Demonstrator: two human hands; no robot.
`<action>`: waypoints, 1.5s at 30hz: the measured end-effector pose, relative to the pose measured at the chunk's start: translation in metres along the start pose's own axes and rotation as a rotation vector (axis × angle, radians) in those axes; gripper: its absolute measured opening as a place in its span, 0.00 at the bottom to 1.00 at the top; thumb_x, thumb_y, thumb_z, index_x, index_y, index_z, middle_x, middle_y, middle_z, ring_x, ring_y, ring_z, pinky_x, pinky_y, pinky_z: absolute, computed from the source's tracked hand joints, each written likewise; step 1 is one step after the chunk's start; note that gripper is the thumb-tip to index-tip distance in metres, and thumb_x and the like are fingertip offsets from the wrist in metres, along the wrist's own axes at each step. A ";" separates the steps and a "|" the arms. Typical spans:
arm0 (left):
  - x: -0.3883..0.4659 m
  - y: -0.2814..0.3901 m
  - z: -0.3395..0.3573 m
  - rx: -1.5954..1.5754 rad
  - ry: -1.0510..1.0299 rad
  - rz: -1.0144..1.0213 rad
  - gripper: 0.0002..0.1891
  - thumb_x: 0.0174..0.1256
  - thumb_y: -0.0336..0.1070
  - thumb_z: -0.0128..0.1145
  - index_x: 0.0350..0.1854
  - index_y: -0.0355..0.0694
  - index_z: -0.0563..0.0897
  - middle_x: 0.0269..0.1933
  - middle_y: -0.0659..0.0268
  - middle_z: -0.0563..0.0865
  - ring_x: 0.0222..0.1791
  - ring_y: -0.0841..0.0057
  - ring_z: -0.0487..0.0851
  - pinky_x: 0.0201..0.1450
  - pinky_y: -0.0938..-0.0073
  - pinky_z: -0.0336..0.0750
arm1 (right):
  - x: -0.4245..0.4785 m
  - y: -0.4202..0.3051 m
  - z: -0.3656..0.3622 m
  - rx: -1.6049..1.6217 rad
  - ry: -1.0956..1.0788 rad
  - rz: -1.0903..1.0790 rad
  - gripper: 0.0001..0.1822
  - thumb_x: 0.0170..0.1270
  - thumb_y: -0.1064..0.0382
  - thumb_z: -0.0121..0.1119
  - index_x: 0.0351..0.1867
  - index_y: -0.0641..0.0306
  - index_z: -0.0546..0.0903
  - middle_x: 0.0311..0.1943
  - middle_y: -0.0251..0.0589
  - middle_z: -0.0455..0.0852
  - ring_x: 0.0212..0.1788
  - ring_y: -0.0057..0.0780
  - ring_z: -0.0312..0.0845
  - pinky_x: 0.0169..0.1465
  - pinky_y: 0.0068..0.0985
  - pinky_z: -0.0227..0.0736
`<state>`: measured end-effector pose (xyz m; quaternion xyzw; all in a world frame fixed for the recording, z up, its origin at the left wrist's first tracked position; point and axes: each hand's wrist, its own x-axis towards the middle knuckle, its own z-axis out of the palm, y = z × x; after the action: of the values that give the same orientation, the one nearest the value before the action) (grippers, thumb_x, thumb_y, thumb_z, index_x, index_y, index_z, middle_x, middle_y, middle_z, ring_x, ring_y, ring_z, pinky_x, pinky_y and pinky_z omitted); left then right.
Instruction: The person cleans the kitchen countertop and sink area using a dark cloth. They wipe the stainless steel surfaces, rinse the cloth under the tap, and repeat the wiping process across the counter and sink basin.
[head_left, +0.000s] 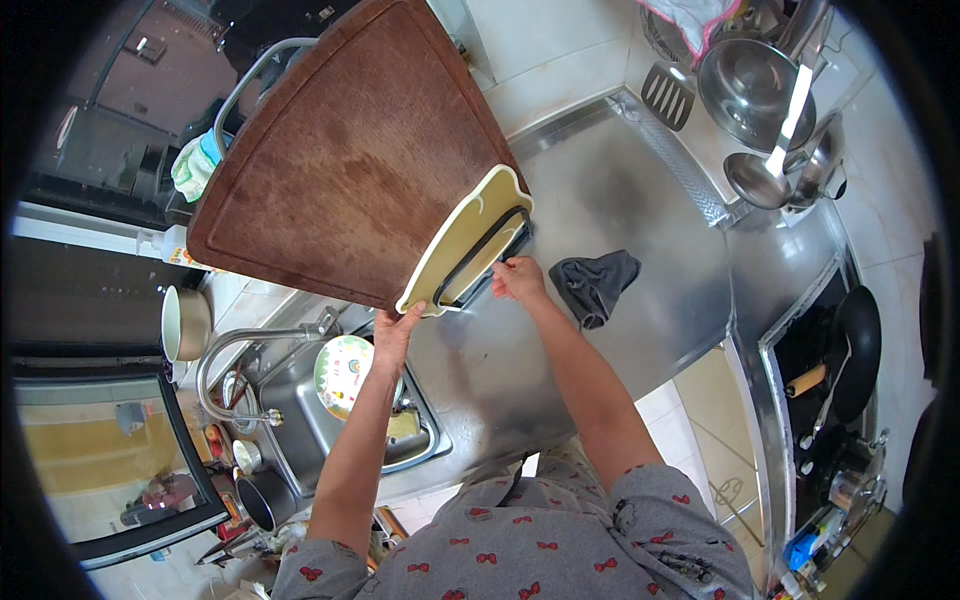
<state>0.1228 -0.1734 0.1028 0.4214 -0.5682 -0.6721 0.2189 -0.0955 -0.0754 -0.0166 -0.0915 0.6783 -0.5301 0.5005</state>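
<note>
A large brown wooden cutting board (337, 150) stands tilted at the back of the steel counter. In front of it is a smaller pale yellow cutting board (457, 247) with a cream rim, behind the black wire of a rack (480, 251). My left hand (394, 330) grips the yellow board's lower left corner, thumb on its face and fingers hidden behind. Close to the front of the rack, my right hand (517, 279) has curled fingers; whether they hold the wire is unclear. A crumpled dark grey cloth (596, 285) lies right of that hand.
At left, the steel sink (300, 409) holds a patterned plate (343, 371) under a curved faucet (225, 337). A pot (185, 322) sits on the ledge behind. Ladles and a steel wok (754, 94) hang at upper right. A black pan (855, 352) is on the stove at right.
</note>
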 end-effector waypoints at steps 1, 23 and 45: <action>-0.002 0.000 0.000 -0.006 0.005 -0.017 0.21 0.59 0.35 0.69 0.55 0.43 0.80 0.52 0.69 0.84 0.52 0.79 0.79 0.59 0.76 0.69 | -0.002 -0.002 0.002 -0.033 -0.006 0.002 0.17 0.64 0.54 0.59 0.25 0.66 0.81 0.21 0.41 0.86 0.19 0.27 0.83 0.25 0.24 0.76; 0.106 -0.047 -0.061 -0.173 -0.029 -0.095 0.26 0.67 0.34 0.57 0.68 0.40 0.68 0.67 0.62 0.72 0.65 0.68 0.71 0.66 0.65 0.68 | -0.017 0.000 0.007 0.288 0.038 0.036 0.18 0.65 0.66 0.53 0.55 0.67 0.72 0.43 0.41 0.84 0.36 0.30 0.87 0.26 0.27 0.78; 0.173 -0.060 -0.059 -0.099 0.080 -0.059 0.27 0.67 0.36 0.58 0.67 0.40 0.68 0.66 0.63 0.73 0.65 0.68 0.71 0.65 0.65 0.68 | -0.031 0.025 0.016 0.202 0.255 -0.182 0.11 0.65 0.63 0.54 0.44 0.67 0.80 0.29 0.41 0.87 0.26 0.27 0.85 0.32 0.25 0.77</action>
<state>0.0871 -0.3258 -0.0086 0.4531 -0.5123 -0.6881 0.2424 -0.0582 -0.0543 -0.0181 -0.0341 0.6684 -0.6459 0.3672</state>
